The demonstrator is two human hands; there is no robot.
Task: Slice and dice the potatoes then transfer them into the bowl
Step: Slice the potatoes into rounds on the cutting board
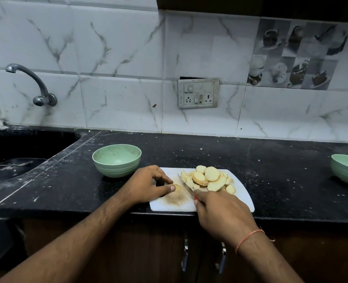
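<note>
A white cutting board [244, 194] lies at the front edge of the black counter. A heap of several potato slices [210, 178] covers its far right part. My left hand [146, 185] pinches a small end piece of potato [177, 187] against the board with thumb and fingers. My right hand [220, 209] grips a red-handled knife [186, 187], its blade pointing away from me just right of that piece. A pale green bowl [117, 160] stands empty on the counter just beyond the board's left corner.
A second green bowl [346, 169] sits at the far right. A dark sink [15, 158] with a pan in it and a tap [32, 82] are at the left. The tiled wall carries a socket panel [198, 92]. Cabinet handles [185, 256] hang below the counter.
</note>
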